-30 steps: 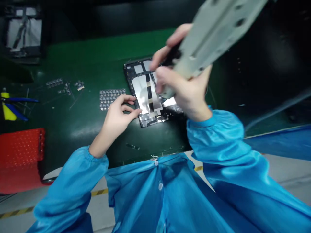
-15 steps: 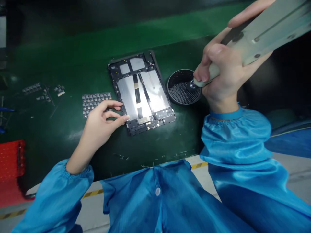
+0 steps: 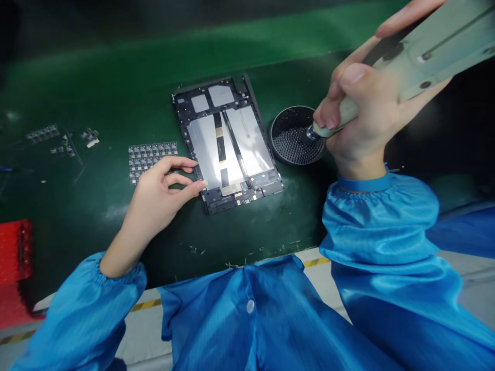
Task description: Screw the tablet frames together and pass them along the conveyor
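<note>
An opened tablet (image 3: 247,136) lies on the dark green mat, its silver battery panels, black flex cables and boards exposed. My left hand (image 3: 162,188) pinches the tablet's lower left edge between thumb and fingers. In my right hand (image 3: 359,111) is a pale electric screwdriver (image 3: 436,56), gripped near its nose. The screwdriver's metal tip points down into a round black dish (image 3: 297,147) with a dimpled bottom, just right of the tablet. Whether a screw sits on the tip is too small to tell.
A panel of small circuit boards (image 3: 149,154) lies left of the tablet, partly behind my left hand. Farther left are loose board strips (image 3: 42,133) and small scraps (image 3: 91,137). A red bin (image 3: 15,250) stands at the left edge. Tiny bits litter the mat's front edge.
My view has shifted slightly. My right hand and the screwdriver have moved a little right in view, the tip still at the dish. My left hand keeps its hold on the tablet.
</note>
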Available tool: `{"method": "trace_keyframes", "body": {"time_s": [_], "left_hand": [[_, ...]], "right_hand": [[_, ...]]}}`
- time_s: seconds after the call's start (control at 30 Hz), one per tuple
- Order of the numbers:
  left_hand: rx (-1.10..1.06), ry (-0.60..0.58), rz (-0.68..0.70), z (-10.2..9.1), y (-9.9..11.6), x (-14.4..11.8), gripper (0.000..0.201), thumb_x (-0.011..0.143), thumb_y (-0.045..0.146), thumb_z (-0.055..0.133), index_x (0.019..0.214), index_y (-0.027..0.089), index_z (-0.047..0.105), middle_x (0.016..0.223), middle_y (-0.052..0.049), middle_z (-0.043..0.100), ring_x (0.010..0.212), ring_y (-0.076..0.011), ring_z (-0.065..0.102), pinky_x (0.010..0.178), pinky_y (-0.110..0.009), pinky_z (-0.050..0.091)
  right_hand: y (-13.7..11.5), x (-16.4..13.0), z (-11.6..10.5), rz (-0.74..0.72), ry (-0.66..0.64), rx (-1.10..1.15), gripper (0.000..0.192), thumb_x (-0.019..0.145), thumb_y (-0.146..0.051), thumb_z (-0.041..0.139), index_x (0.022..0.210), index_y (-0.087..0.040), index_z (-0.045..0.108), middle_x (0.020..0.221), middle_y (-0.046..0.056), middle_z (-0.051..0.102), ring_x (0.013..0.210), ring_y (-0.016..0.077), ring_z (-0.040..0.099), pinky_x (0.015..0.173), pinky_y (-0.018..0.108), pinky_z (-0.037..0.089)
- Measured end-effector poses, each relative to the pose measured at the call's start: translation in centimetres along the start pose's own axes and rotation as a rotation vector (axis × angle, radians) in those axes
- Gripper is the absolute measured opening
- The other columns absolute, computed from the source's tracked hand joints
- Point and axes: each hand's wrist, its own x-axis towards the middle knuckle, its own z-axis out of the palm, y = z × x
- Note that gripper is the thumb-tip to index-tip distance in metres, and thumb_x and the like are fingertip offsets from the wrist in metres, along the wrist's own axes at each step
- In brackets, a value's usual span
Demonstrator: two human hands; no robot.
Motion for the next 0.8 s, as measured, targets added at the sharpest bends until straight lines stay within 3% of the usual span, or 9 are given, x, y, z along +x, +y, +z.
{"method": "trace_keyframes", "body": {"time_s": [0.17, 0.57, 0.73, 0.8], "left_hand": [[0.006, 0.002, 0.006, 0.0, -0.1, 0.0, 0.042, 0.082, 0.035, 0.100, 0.115, 0.023, 0.077, 0.129, -0.007, 0.076, 0.089, -0.0165, 0.079, 0.066, -0.022, 0.067], [-0.005, -0.002, 0.008, 0.0, -0.3, 0.2, 0.040, 0.082, 0.030, 0.100, 0.115, 0.022, 0.078, 0.122, -0.005, 0.076, 0.084, -0.0133, 0.080, 0.069, -0.019, 0.067], [-0.023, -0.016, 0.034, 0.0, -0.6, 0.2, 0.039, 0.083, 0.027, 0.098, 0.117, 0.022, 0.079, 0.119, -0.005, 0.076, 0.083, -0.0126, 0.080, 0.069, -0.017, 0.068], [-0.039, -0.018, 0.041, 0.2, -0.6, 0.2, 0.037, 0.083, 0.024, 0.097, 0.116, 0.021, 0.080, 0.114, -0.005, 0.075, 0.080, -0.0130, 0.079, 0.070, -0.020, 0.070]], "right_hand": [[-0.2, 0.1, -0.1, -0.001, 0.012, 0.026, 0.029, 0.093, -0.026, 0.078, 0.115, -0.016, 0.062, 0.077, -0.004, 0.055, 0.057, 0.0026, 0.057, 0.047, 0.012, 0.029], [-1.3, 0.0, 0.6, 0.067, -0.006, -0.038, 0.024, 0.096, -0.018, 0.067, 0.114, -0.012, 0.051, 0.082, -0.005, 0.055, 0.051, 0.0006, 0.048, 0.044, 0.015, 0.031], [-1.5, 0.5, 0.4, 0.029, 0.013, -0.033, 0.030, 0.094, -0.023, 0.071, 0.114, -0.013, 0.051, 0.085, -0.003, 0.058, 0.058, 0.0043, 0.057, 0.045, 0.015, 0.027], [-1.6, 0.7, 0.8, 0.033, 0.040, -0.019, 0.036, 0.092, -0.029, 0.073, 0.114, -0.013, 0.050, 0.088, -0.003, 0.061, 0.053, 0.0029, 0.051, 0.043, 0.017, 0.024]]}}
